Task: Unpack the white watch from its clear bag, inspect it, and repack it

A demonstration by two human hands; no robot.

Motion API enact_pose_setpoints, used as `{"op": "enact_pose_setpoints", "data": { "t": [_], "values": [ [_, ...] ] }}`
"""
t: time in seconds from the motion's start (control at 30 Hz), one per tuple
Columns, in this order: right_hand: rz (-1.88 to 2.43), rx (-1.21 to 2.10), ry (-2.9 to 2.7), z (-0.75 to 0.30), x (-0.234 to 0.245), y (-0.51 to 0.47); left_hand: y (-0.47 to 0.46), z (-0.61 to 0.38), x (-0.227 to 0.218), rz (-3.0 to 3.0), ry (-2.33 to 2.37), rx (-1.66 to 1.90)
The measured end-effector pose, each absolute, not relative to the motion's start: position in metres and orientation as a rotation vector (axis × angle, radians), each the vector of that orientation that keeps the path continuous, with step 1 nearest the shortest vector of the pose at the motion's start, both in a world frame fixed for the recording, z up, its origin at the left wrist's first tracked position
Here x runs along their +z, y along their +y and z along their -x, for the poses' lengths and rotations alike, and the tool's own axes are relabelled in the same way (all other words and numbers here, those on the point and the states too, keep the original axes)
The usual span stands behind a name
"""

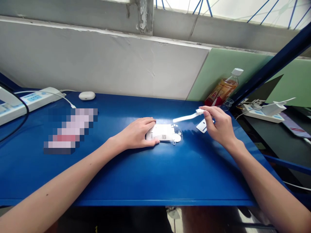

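My left hand grips the left end of a flat, labelled item, thumb on its near edge and fingers on its far edge. The item lies on the blue desk, with a white face, printed barcodes and a clear, rounded right end showing white round parts. I cannot tell its exact kind. Off to the right, my right hand pinches the bunched end of a narrow white strip between thumb and fingers. The strip's free end reaches left, just above the item. Partly behind my right hand lies a small white card with slots.
A tilted drink bottle leans in the back right corner. White earbuds case, power strip and charging cable occupy the left side, near a blurred-out pinkish object. A second power strip stands beyond the blue frame.
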State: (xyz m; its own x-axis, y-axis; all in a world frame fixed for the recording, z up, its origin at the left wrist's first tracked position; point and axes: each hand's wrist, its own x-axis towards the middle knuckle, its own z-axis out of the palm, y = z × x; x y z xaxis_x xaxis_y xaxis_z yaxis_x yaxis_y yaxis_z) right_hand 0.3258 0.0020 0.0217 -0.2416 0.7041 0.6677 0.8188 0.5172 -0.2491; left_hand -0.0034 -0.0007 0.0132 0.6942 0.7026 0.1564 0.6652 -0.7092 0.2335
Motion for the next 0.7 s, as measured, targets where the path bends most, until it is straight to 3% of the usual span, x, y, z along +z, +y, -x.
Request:
{"op": "enact_pose_setpoints", "data": {
  "t": [0.2,0.47,0.7],
  "values": [
    [1.252,-0.257,-1.890,-0.325,0.022,0.001,-0.004,0.004,0.016,-2.718,1.105,0.356],
    [1.120,-0.168,-2.078,-0.301,0.015,-0.016,-0.028,-0.026,0.042,-2.819,0.860,1.068],
    [0.883,-0.103,-2.153,-0.276,0.021,-0.039,-0.030,-0.056,0.039,-2.923,0.941,0.812]
  ]
}}
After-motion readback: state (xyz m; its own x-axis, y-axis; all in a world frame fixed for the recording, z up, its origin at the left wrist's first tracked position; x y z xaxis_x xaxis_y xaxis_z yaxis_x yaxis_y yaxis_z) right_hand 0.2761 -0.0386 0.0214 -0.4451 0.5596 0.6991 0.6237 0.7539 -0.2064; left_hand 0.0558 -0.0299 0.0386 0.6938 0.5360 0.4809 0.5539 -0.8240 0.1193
